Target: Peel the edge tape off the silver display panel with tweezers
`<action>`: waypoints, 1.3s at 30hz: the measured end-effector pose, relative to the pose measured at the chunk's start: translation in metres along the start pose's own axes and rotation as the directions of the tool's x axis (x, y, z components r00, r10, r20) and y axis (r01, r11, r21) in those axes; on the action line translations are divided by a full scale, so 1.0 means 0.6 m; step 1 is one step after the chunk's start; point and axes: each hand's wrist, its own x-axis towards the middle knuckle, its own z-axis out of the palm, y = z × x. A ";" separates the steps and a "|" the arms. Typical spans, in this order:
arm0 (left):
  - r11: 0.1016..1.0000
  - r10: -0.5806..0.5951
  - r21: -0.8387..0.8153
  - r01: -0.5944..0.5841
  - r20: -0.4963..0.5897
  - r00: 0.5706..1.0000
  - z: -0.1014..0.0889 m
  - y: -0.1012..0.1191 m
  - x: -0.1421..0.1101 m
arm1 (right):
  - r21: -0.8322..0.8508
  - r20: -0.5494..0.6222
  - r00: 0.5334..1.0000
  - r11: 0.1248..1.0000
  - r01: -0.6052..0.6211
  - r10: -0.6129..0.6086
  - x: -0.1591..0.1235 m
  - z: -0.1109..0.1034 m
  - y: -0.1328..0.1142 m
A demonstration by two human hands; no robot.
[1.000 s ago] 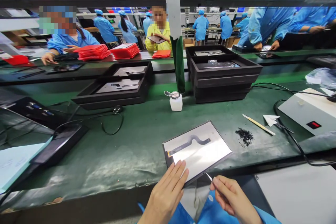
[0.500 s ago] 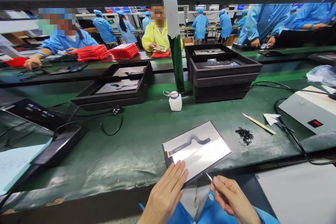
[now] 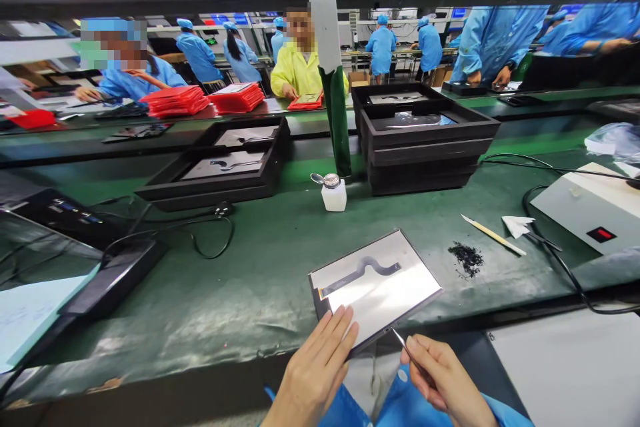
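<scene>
An LCD panel (image 3: 376,295), silver-backed with a dark ribbon cable (image 3: 361,270) on it, lies tilted at the bench's front edge. My left hand (image 3: 320,360) rests with its fingers stretched flat over the panel's lower left corner. In my right hand (image 3: 443,373) is a pair of tweezers (image 3: 399,338), held between thumb and fingers. Their sharp silver tip meets the panel's near edge; whether it grips anything is too small to tell. A heap of black scraps (image 3: 467,259) and a craft knife (image 3: 493,235) lie right of the panel.
Behind the panel stands a white dispenser bottle (image 3: 334,193), lid up. Black trays (image 3: 215,185) with panels are at left; a taller tray stack (image 3: 425,153) is at right. A grey box (image 3: 595,207) with cables sits far right. Co-workers (image 3: 300,67) work across the line.
My hands, the tweezers and the panel look the same. Across the line, the co-worker at left has raised one hand toward the face, and the one in yellow has lowered a panel onto a red pile.
</scene>
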 end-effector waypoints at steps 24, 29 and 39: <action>1.000 0.003 -0.004 -0.003 -0.013 1.000 0.003 -0.003 -0.002 | 0.045 0.002 1.000 0.999 0.017 -0.017 0.004 -0.004 0.007; 1.000 0.014 -0.002 -0.014 -0.015 1.000 0.000 -0.001 0.002 | 0.054 -0.005 1.000 0.998 0.027 -0.027 0.003 -0.003 0.006; 1.000 0.005 -0.004 -0.005 -0.007 1.000 0.003 0.000 -0.002 | 0.056 -0.007 0.999 0.998 0.036 -0.036 0.001 -0.007 0.003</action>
